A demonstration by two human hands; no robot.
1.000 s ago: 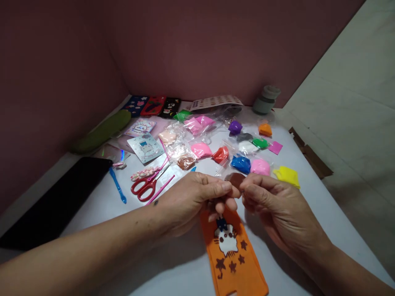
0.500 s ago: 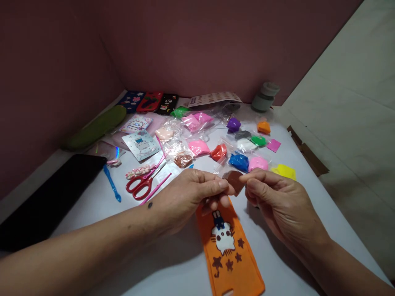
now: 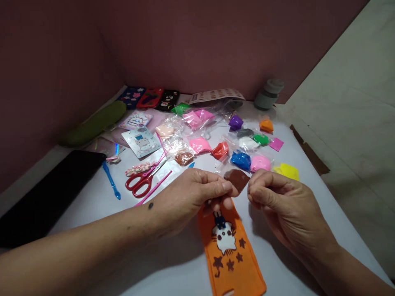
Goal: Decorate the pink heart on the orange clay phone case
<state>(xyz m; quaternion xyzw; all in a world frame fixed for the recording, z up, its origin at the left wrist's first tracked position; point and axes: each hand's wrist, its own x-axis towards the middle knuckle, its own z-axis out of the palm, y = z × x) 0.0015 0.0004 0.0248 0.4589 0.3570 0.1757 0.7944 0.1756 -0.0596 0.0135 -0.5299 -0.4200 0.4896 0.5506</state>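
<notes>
My left hand (image 3: 197, 195) pinches the edge of a flat piece of brown clay (image 3: 237, 179) between thumb and forefinger, a little above the white table (image 3: 92, 205). My right hand (image 3: 277, 201) is just right of the clay, fingers curled in a pinch; whether it holds a bit of clay I cannot make out. Below both hands lies an orange phone case (image 3: 230, 255) with a white cat figure and brown stars.
Several small bags of coloured clay lie behind the hands, among them blue (image 3: 240, 160), pink (image 3: 260, 163), yellow (image 3: 288, 170) and red (image 3: 220, 150). Red scissors (image 3: 142, 183), a blue tool (image 3: 110, 183), a black pouch (image 3: 46, 197), decorated cases (image 3: 151, 98) and a grey jar (image 3: 268, 94) stand around.
My right hand has drawn slightly away from the brown clay, which stays in my left hand's pinch. The view shifted a little.
</notes>
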